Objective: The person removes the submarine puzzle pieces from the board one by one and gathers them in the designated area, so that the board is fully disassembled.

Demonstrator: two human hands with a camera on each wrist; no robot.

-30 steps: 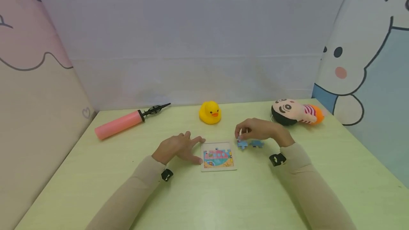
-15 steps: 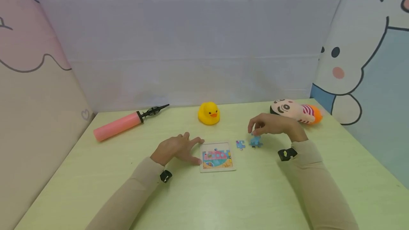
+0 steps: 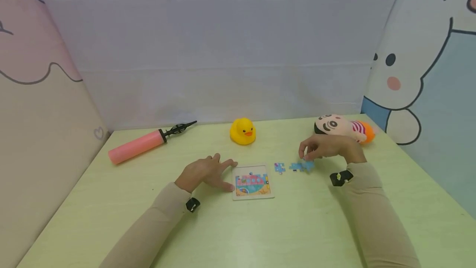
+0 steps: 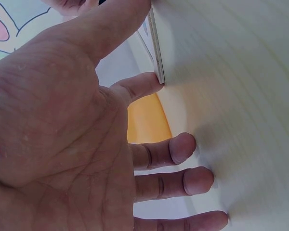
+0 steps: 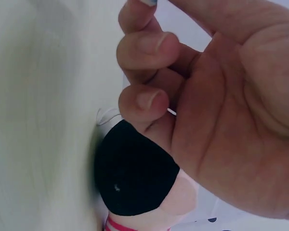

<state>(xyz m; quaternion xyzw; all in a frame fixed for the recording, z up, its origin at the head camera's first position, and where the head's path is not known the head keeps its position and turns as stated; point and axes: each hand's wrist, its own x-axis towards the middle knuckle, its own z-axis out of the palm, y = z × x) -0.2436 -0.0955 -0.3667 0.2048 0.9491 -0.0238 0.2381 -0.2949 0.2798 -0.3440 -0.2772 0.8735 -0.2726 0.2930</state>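
Note:
My left hand (image 3: 202,173) spreads its thumb and index finger along the left edge of a small framed jigsaw puzzle (image 3: 253,197), touching its corners. In the left wrist view the puzzle's edge (image 4: 156,53) stands between thumb and index finger, while the other fingertips rest on the table. My right hand (image 3: 327,146) pinches a light blue puzzle piece (image 3: 308,166) just over the table. Only a sliver of the piece (image 5: 150,2) shows in the right wrist view. Two loose blue pieces lie right of the frame, a nearer piece (image 3: 279,168) and a farther one (image 3: 295,167).
A yellow rubber duck (image 3: 243,131) stands behind the puzzle. At the back left lies a pink hand pump (image 3: 137,147) with a black nozzle. Behind my right hand is a plush doll (image 3: 334,125) with black hair. A pale cloth wall (image 3: 230,53) closes off the back.
My right hand has moved right with the blue piece, from above the nearer loose piece, past the farther one, to its right side. The left hand and the puzzle have stayed put.

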